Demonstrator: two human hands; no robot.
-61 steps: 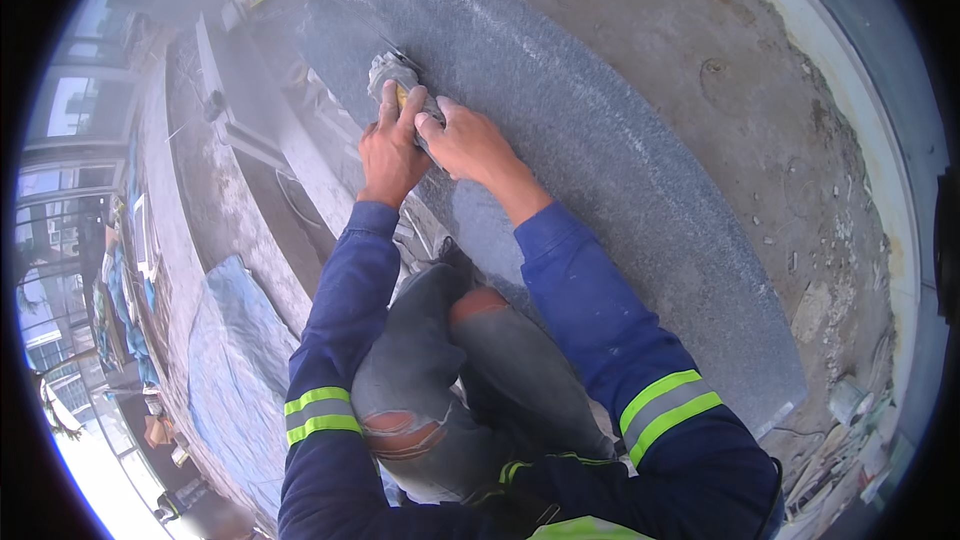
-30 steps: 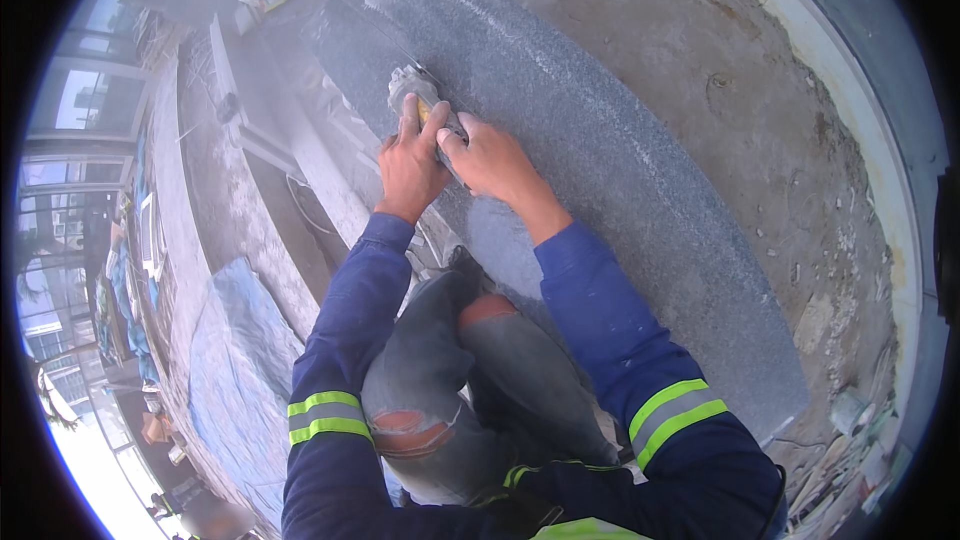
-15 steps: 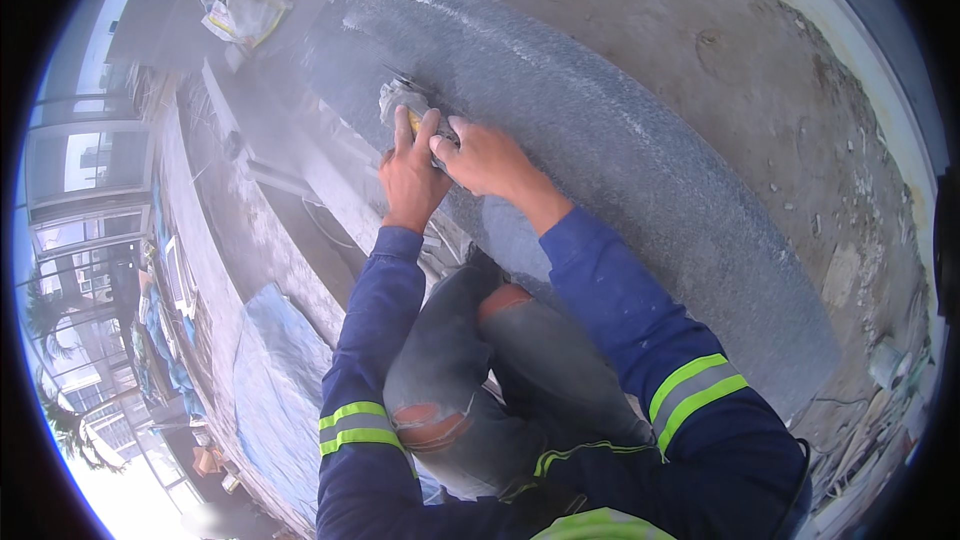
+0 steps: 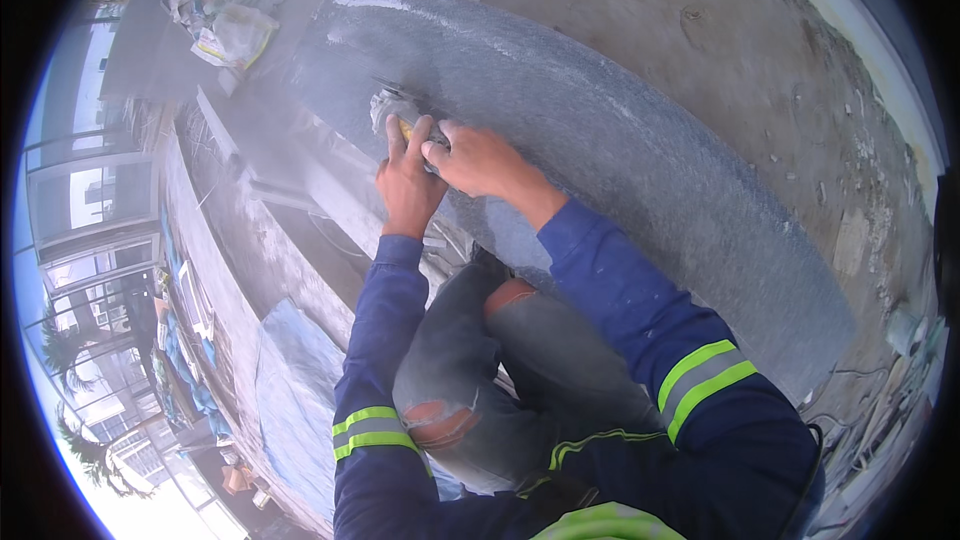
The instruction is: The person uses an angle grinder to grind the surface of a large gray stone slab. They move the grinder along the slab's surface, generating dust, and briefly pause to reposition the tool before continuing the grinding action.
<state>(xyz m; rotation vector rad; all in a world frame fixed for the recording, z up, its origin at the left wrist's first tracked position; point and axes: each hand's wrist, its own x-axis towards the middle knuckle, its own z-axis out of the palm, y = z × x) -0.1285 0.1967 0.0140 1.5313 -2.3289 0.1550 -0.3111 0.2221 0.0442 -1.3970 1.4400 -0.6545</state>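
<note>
My left hand (image 4: 408,182) and my right hand (image 4: 481,160) are wrapped together round a dust-coated power tool (image 4: 388,110) with a yellow part, apparently an angle grinder. Its thin dark disc edge shows at the far end, against a long grey speckled stone slab (image 4: 640,170) with a curved edge and a white streak along it. Pale dust hazes the slab's far left part. My fingers hide much of the tool's body. My bent knees, in torn grey jeans, are against or beside the slab's near edge; I cannot tell which.
Long pale boards or slabs (image 4: 215,240) lie to the left, with a light blue sheet (image 4: 290,380). Crumpled bags (image 4: 230,30) lie at upper left, rough dusty concrete (image 4: 710,60) beyond the slab. Debris and a cord line the lower right. Glazed frames and palm fronds stand far left.
Over the last second, my view has shifted, so the slab and bags appear lower and the surroundings turned slightly. Both hands stay on the tool, and the dust haze around it looks thicker.
</note>
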